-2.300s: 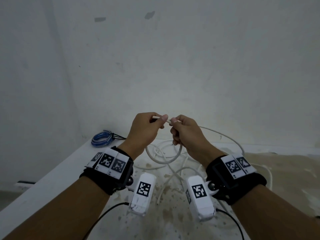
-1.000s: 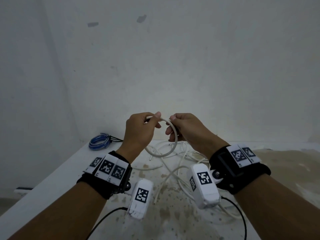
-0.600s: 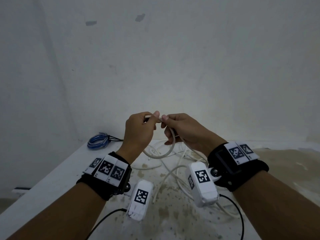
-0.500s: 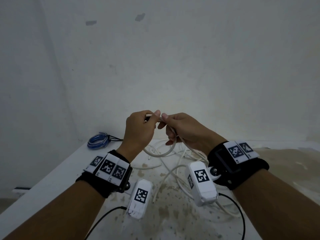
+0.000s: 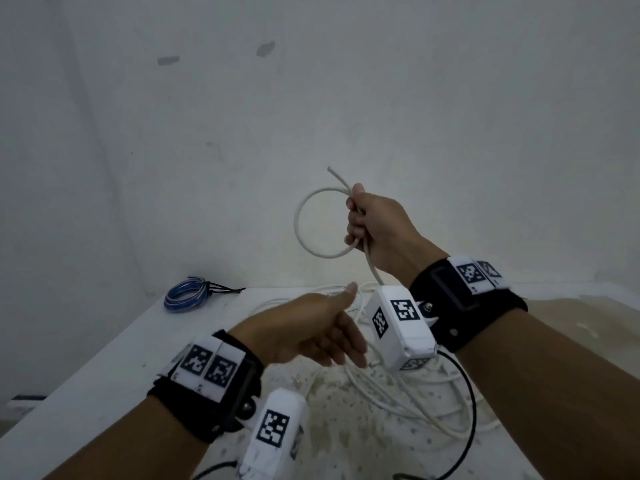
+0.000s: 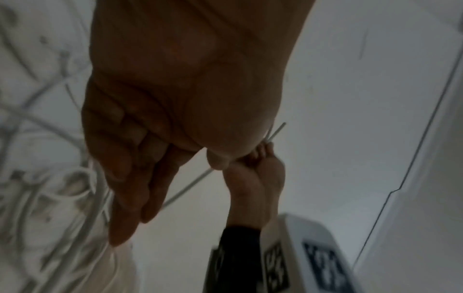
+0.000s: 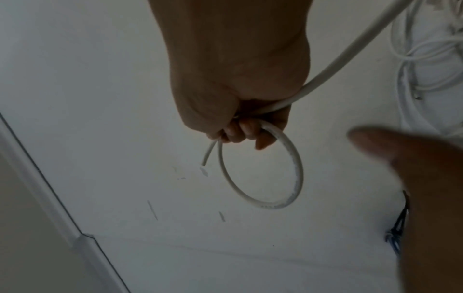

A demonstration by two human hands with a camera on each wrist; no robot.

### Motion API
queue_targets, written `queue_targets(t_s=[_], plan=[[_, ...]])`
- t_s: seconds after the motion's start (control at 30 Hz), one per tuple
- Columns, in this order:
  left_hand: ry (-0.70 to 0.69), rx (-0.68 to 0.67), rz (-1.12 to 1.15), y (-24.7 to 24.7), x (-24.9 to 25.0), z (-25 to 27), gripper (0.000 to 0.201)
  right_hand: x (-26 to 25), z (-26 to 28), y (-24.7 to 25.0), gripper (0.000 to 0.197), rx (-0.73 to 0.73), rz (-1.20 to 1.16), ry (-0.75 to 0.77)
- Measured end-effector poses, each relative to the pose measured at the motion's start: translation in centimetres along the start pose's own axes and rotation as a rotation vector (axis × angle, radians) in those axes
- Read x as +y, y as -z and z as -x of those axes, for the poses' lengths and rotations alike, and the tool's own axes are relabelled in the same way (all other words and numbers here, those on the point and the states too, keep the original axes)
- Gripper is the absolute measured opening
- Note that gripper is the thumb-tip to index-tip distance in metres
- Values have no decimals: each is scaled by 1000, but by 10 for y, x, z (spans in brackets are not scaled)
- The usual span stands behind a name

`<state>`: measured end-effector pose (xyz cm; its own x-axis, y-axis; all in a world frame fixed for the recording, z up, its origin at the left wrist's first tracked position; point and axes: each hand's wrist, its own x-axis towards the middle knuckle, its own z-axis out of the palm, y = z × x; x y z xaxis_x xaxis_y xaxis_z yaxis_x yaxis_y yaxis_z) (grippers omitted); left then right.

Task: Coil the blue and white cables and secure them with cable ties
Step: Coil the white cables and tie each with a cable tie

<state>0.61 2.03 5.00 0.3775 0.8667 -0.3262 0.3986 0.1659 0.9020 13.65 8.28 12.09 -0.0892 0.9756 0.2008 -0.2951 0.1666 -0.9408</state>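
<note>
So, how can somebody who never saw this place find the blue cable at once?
Look at the white table against the wall and follow it to its far left corner. There lies the blue cable, a small flat coil already bound with black cable ties. The white cable nearby is loose and tangled.

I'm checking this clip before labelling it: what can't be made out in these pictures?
- White cable: its far end is lost in the tangle on the table, head view.
- Blue coil: tie details too small in the head view; the blurred left hand covers it in the right wrist view.
- Left wrist view: motion-blurred throughout.
</note>
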Motion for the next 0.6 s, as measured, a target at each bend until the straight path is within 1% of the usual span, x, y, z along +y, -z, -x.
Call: queue_targets(t_s=[0.07, 0.1, 0.13, 0.2, 0.23, 0.27, 0.3, 0.33, 0.37, 0.4, 0.43, 0.47, 0.5, 0.6], plan=[[-41, -153, 200, -20, 4, -9, 82, -8, 2, -1, 36, 39, -63, 34], [-57, -194, 334, -28, 9, -14, 85, -12, 4, 0, 36, 59, -95, 50], [-57, -200, 470, -35, 17, -18, 90, -16, 6, 1, 37, 80, -124, 67], [-29, -139, 665, -40, 38, -32, 98, -25, 9, 5, 37, 125, -149, 111], [-19, -106, 757, -41, 50, -39, 95, -28, 10, 9, 38, 152, -141, 138], [-15, -48, 888, -42, 62, -44, 83, -31, 11, 13, 38, 180, -127, 163], [-28, 64, 1025, -41, 73, -48, 64, -34, 12, 19, 37, 212, -111, 184], [-76, 220, 1111, -39, 80, -56, 44, -36, 12, 26, 37, 249, -97, 200], [-137, 364, 1118, -37, 87, -60, 30, -38, 12, 33, 37, 294, -85, 215], [-188, 451, 1086, -34, 93, -65, 22, -41, 11, 42, 38, 344, -78, 229], [-243, 468, 1040, -34, 99, -66, 18, -45, 11, 52, 38, 394, -77, 239], [-296, 458, 1013, -35, 104, -68, 17, -49, 11, 62, 38, 437, -85, 244], [-323, 462, 986, -38, 107, -67, 17, -53, 12, 72, 37, 467, -97, 242], [-373, 549, 947, -53, 112, -64, 19, -57, 13, 94, 36, 514, -126, 217]])
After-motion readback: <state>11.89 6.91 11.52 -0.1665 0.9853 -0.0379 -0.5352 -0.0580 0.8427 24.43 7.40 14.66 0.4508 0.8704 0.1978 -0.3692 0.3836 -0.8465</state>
